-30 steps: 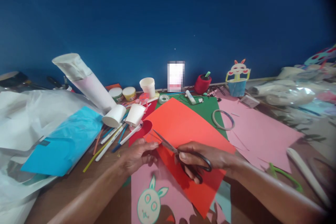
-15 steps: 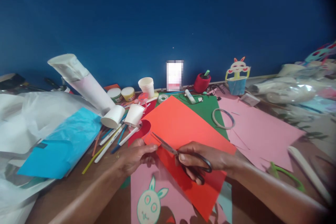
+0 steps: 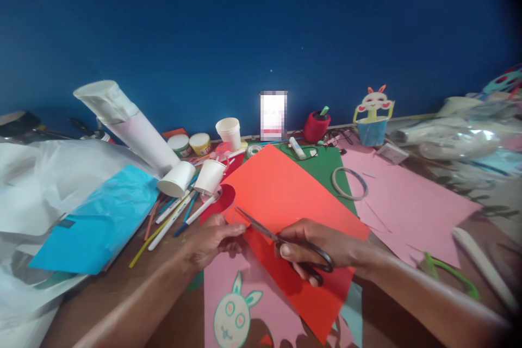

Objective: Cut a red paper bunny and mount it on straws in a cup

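My right hand [image 3: 308,253] is closed around the black handles of a pair of scissors [image 3: 261,228], whose blades point up and left over the orange paper. The left corner of the orange paper sheet [image 3: 277,190] is pinched in my left hand [image 3: 216,239], thumb on top, close to the blades. How far the blades have gone into the paper is hard to tell. Below the sheet lies pink paper [image 3: 220,283] with a cut-out rabbit face [image 3: 231,321] outlined in green on it.
White paper cups [image 3: 210,176], several markers [image 3: 173,220] and blue paper [image 3: 98,223] lie to the left. A tape ring [image 3: 349,183] sits on green and pink sheets. Behind stand a red pot [image 3: 316,127] and a blue rabbit basket [image 3: 372,131]. Green-handled scissors [image 3: 452,272] lie at right.
The view has shifted very slightly. Both hands keep their hold, and the scissors have barely moved against the orange paper.
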Action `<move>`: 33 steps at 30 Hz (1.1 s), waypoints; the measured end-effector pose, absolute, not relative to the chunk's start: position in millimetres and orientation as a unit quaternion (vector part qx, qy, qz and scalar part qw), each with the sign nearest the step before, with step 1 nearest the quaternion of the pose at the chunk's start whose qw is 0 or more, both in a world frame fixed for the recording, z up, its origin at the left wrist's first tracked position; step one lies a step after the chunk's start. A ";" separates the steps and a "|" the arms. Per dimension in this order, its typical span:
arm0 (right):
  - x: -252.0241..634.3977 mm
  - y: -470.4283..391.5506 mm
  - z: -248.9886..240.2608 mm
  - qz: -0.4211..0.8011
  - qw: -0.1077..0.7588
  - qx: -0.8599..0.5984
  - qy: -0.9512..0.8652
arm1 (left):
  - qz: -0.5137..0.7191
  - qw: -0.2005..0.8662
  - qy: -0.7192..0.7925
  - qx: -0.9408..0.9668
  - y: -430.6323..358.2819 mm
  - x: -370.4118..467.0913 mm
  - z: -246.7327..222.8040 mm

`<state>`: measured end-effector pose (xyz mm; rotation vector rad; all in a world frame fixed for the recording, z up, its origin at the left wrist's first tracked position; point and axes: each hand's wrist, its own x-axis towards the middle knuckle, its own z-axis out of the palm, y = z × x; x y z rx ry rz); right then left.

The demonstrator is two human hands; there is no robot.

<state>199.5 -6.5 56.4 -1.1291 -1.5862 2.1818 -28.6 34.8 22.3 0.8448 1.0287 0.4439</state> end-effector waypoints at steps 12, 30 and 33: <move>202.3 -8.1 56.6 0.717 0.086 -0.424 -0.546 | 0.200 0.771 0.469 0.381 36.0 -29.0 21.5; 198.9 -7.8 58.1 0.716 0.104 -0.407 -0.558 | 0.215 0.776 0.465 0.367 37.1 -34.7 17.5; 199.3 -7.3 59.9 0.720 0.095 -0.409 -0.553 | 0.208 0.777 0.461 0.374 38.0 -36.1 16.3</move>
